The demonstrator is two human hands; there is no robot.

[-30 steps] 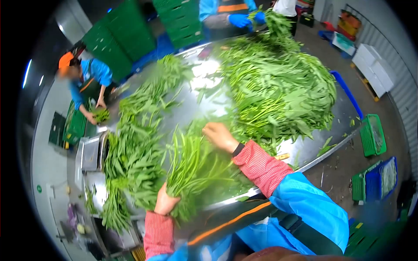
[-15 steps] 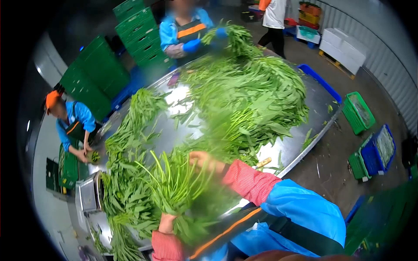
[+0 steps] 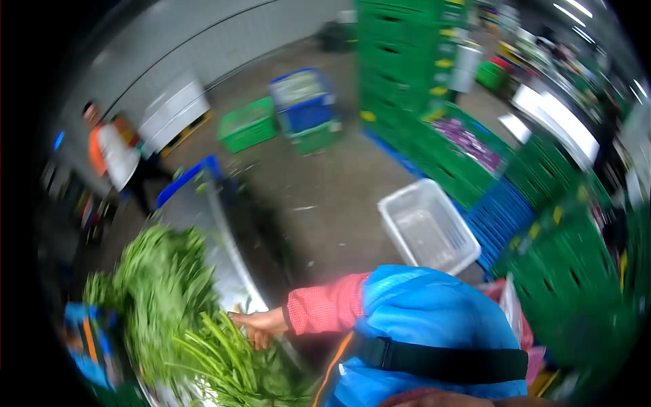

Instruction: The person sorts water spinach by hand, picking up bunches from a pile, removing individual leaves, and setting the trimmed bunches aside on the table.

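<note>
Currently, right hand (image 3: pixel 262 327) at the stalks of leafy greens

Bent fingers sit at the upper ends of a bunch of green stalks (image 3: pixel 220 346), which slants over the near end of the tabletop (image 3: pixel 193 210). Blur hides whether those fingers are clamped on anything or merely touching, so I cannot tell. The left hand is out of view, and the state of its fingers cannot be told either.

A large heap of leafy greens (image 3: pixel 163 285) lies just beyond the bunch, smeared by motion. A checked red sleeve (image 3: pixel 325 305) runs from the right wrist into a blue covering (image 3: pixel 434 315). At lower left, a co-worker in blue (image 3: pixel 93 342) is partly visible near the heap; farther off, a person in an orange vest and white sleeve (image 3: pixel 115 149) stands beyond the tabletop.

On the floor (image 3: pixel 332 230) are a white crate (image 3: pixel 427 227), a low green crate (image 3: pixel 247 139) and a blue tub (image 3: pixel 308 121) on another green crate (image 3: pixel 317 138). Tall stacked green crates (image 3: pixel 400 74) rise behind.
</note>
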